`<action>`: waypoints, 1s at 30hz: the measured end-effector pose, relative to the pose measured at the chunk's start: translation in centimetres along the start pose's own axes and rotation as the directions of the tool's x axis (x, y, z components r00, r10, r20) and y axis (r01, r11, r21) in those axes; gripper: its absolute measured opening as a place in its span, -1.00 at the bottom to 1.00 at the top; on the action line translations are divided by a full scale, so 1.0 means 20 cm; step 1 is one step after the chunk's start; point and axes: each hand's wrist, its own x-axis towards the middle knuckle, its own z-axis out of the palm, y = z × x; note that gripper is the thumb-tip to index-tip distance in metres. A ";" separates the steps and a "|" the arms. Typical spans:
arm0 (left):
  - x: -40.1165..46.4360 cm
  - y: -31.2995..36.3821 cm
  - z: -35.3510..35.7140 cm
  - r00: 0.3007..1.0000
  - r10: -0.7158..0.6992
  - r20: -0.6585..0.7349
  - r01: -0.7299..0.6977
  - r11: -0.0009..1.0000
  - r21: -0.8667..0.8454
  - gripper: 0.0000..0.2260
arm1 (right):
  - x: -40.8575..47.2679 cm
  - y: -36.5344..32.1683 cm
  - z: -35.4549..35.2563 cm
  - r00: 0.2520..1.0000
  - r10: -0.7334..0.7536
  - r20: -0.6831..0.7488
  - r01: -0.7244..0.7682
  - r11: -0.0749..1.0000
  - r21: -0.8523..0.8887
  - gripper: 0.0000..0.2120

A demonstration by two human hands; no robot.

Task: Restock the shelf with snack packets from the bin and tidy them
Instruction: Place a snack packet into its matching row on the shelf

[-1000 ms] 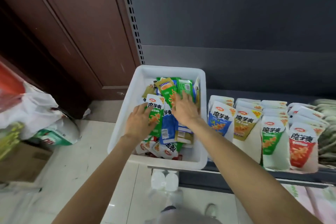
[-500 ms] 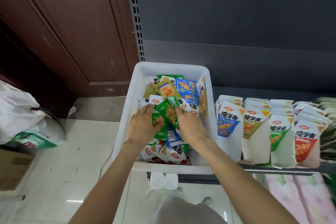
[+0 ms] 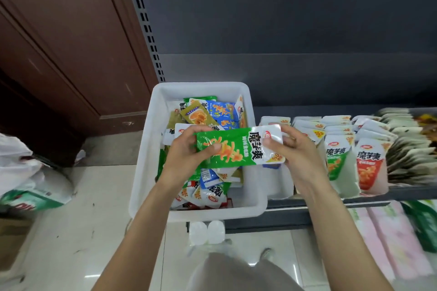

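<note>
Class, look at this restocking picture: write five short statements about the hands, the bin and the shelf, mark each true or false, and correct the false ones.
1. Both hands hold one green packet between them. True: the left hand grips its green end, the right hand its white end.
2. The green packet lies flat inside the white bin. False: it is lifted above the bin's contents, held sideways.
3. The white bin is empty. False: mixed packets, a blue packet among them, still fill it.
4. Packets stand in rows on the shelf to the right of the bin. True.
5. A red-fronted packet stands at the front of one shelf row. True.
</note>
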 end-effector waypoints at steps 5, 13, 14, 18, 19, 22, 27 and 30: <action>-0.05 -0.03 0.33 0.998 -0.012 0.058 0.009 0.999 0.044 -0.72 | -0.14 0.03 -0.23 0.996 -0.002 -0.088 0.007 0.999 0.050 -0.76; -0.03 -0.15 0.91 0.947 0.193 0.255 -0.304 0.790 0.532 -0.72 | -0.26 -0.14 -0.90 0.865 -0.404 -0.299 0.217 0.837 -0.503 -0.77; -0.03 -0.17 0.96 0.930 0.195 0.313 -0.349 0.736 0.579 -0.72 | -0.24 -0.14 -0.98 0.873 -0.410 -0.266 0.200 0.796 -0.571 -0.76; -0.02 -0.23 1.11 0.859 0.076 0.507 -0.469 0.518 0.716 -0.61 | -0.05 -0.07 -1.10 0.927 -0.364 -0.093 0.179 0.646 -0.742 -0.66; -0.02 -0.25 1.13 0.851 0.057 0.522 -0.484 0.472 0.737 -0.59 | 0.00 -0.04 -1.09 0.932 -0.361 -0.029 0.201 0.582 -0.788 -0.66; -0.02 -0.27 1.18 0.851 0.039 0.523 -0.492 0.405 0.771 -0.61 | 0.12 0.02 -1.06 0.938 -0.334 0.095 0.254 0.474 -0.843 -0.62; -0.02 -0.29 1.24 0.862 0.023 0.506 -0.471 0.406 0.783 -0.67 | 0.22 0.04 -1.10 0.947 -0.276 0.165 0.265 0.380 -0.886 -0.60; -0.02 -0.30 1.26 0.880 0.047 0.473 -0.451 0.401 0.797 -0.72 | 0.22 0.03 -1.15 0.941 -0.272 0.201 0.297 0.383 -0.875 -0.58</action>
